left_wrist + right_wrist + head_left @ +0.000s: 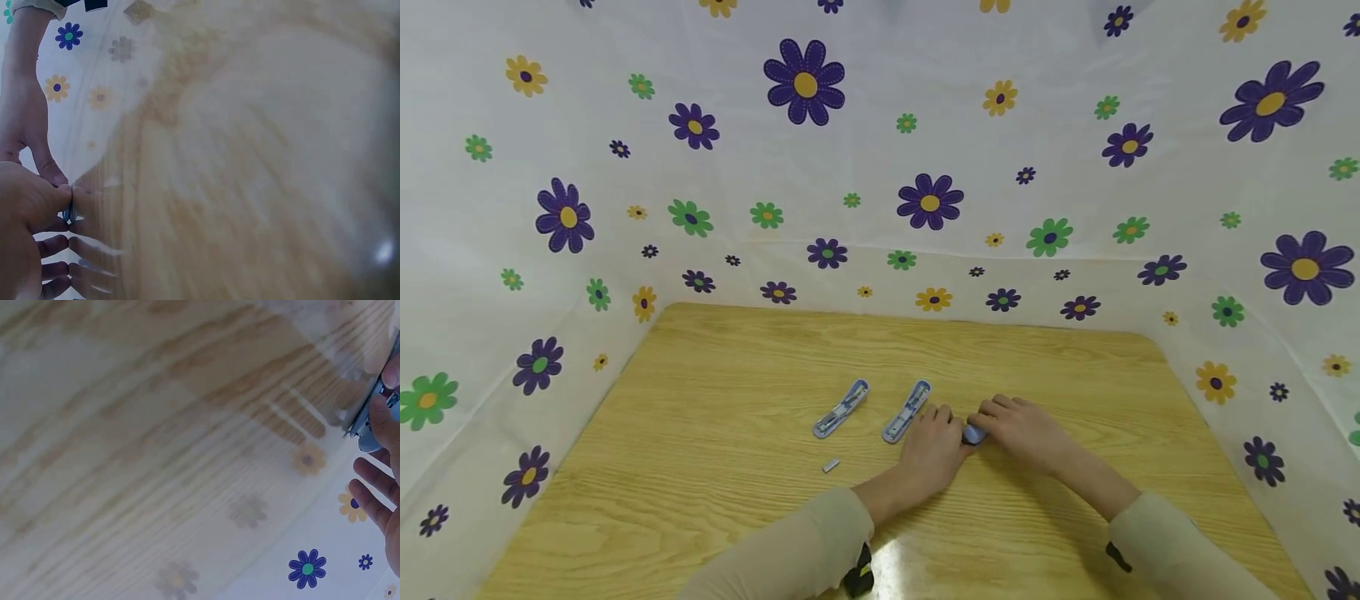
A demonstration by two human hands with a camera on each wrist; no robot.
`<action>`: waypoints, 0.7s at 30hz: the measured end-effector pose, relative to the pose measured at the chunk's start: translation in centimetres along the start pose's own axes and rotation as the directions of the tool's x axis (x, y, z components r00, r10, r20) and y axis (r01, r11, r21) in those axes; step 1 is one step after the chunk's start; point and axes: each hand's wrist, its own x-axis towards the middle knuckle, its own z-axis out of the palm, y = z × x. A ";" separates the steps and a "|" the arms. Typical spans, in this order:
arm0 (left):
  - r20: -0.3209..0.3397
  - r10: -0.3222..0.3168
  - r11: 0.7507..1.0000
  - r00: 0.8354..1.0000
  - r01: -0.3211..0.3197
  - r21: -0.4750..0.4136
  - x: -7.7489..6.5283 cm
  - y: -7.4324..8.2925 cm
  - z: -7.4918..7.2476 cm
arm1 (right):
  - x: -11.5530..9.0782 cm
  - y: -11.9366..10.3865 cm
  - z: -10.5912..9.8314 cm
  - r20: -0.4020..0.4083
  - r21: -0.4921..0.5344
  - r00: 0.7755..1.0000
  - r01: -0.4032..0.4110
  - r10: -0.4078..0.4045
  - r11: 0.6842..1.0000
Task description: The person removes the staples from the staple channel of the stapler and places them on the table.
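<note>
A blue stapler (973,434) is between my two hands, low over the table right of centre. My left hand (931,450) grips its left side, and my right hand (1021,429) holds it from the right with bent fingers. In the right wrist view, the thumb lies against the blue stapler (370,440), and some of its metal workings show. Most of it is hidden by fingers in the head view. Just left of my left hand lies an opened blue stapler (906,412), its inside facing up.
Further left on the wooden table (715,467) lies another opened stapler (840,409). A short strip of staples (831,466) sits nearer to me. A white flower-printed cloth (865,150) surrounds the table at the back and sides.
</note>
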 end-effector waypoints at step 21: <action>0.021 -0.029 0.998 0.999 0.028 0.052 -0.1 0.5 0.0 | 0.1 0.9 1.6 -0.083 0.005 0.996 0.032 -0.032 0.999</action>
